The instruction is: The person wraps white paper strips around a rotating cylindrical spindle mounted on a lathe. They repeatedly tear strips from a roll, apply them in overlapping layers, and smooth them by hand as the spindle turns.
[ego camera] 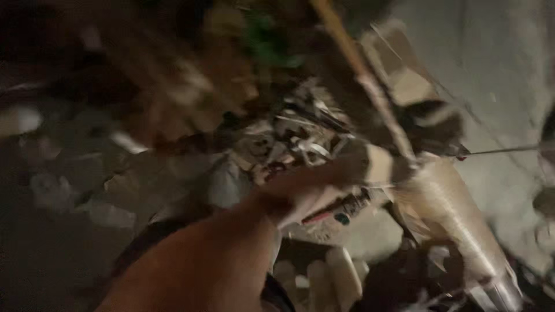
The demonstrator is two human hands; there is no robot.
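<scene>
Blurrily, your hand (324,185) reaches over a heap of paper scraps (295,138), just beside a wooden stick (370,86); whether it is open or gripping, you cannot tell.

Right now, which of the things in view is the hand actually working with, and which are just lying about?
In hand or reached for:
- hand, stretched out to the stick; which hand it is cannot be told through the blur
- long thin wooden stick
- pale ribbed cylinder at the stick's lower end

Just lying about:
- heap of paper scraps and litter
- flat cardboard piece
- green blurred bit
</scene>
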